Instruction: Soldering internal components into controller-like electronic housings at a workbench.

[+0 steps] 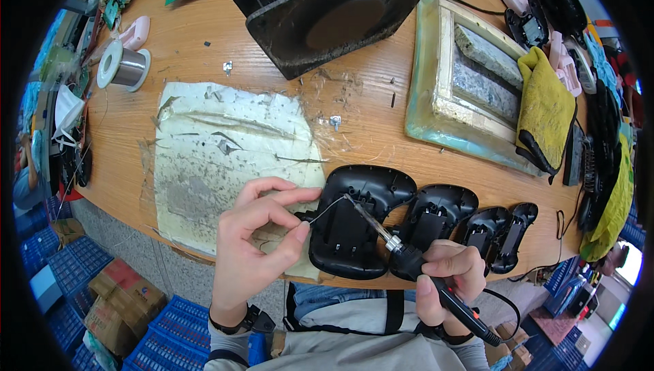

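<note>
My left hand [262, 235] pinches a thin solder wire [330, 209] between thumb and fingers. The wire's end meets the tip of a soldering iron [402, 254] inside a black plastic housing [354, 231]. My right hand [451, 279] grips the iron by its black handle, a cable trailing from it. The housing lies open side up at the table's near edge, partly on a worn pale sheet [231, 109]. To its right stand more black housings in a row [443, 211], partly covered by my right hand and the iron. What lies under the tip is too small to make out.
A spool of solder wire [124, 66] stands at the far left. A dusty black fan [327, 20] is at the back. On the right, a framed tray [443, 64] holds grey slabs, with a yellow glove [545, 109] over its edge. Small metal parts [334, 121] lie between.
</note>
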The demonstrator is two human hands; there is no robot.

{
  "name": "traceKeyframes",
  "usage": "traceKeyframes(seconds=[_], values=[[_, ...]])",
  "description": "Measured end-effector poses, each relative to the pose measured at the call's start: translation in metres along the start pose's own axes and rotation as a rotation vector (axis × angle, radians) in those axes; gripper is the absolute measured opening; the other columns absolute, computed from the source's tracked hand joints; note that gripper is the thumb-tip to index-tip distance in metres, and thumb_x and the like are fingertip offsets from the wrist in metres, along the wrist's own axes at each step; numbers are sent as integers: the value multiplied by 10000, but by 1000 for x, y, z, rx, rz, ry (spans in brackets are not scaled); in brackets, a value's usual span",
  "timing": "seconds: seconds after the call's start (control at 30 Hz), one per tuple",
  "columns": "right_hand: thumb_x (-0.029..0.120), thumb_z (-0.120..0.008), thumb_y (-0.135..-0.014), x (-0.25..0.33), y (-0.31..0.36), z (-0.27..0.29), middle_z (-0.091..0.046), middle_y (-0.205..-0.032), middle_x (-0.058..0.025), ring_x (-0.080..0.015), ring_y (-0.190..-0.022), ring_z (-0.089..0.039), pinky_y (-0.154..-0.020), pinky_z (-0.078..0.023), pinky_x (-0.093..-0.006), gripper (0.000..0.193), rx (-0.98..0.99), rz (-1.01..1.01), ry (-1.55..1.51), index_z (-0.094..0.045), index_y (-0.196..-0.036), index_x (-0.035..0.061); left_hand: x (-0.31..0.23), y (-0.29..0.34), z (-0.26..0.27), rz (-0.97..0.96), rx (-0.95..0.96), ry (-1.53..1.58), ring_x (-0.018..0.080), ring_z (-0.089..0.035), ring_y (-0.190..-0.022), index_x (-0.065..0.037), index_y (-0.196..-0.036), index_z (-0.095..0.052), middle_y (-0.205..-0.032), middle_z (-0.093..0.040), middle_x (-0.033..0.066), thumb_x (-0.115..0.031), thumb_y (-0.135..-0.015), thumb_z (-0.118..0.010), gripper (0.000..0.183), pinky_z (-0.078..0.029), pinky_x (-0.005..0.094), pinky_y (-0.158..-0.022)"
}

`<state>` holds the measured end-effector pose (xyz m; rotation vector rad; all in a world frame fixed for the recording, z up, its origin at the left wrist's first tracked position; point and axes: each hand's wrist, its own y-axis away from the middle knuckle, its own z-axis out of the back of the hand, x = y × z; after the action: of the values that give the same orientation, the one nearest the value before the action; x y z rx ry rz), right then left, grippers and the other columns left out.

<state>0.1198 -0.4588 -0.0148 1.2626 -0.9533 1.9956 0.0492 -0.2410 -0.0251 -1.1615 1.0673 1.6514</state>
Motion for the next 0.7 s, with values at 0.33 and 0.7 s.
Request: traceKeyframes(seconds=[0.33, 0.7], values=[[58, -624, -639, -1, 3, 2, -513, -552, -110, -150, -350, -409, -356, -335, -256, 198, -68, 72, -39, -485, -765, -7, 2, 2, 0, -33, -43, -33, 233, -496, -979, -1, -642, -564, -951, -640, 113, 26, -634, -611, 54, -415, 336, -805], [55, -633, -614, 10, 41, 26, -511, -547, -93, -153, -371, -422, -380, -317, -261, 209, 16, -27, -153, -499, -771, 16, -12, 22, 3, -151, 185, -301, 209, -451, -775, -47, -627, -602, -989, -644, 44, -30, -582, -654, 71, -394, 300, -722]])
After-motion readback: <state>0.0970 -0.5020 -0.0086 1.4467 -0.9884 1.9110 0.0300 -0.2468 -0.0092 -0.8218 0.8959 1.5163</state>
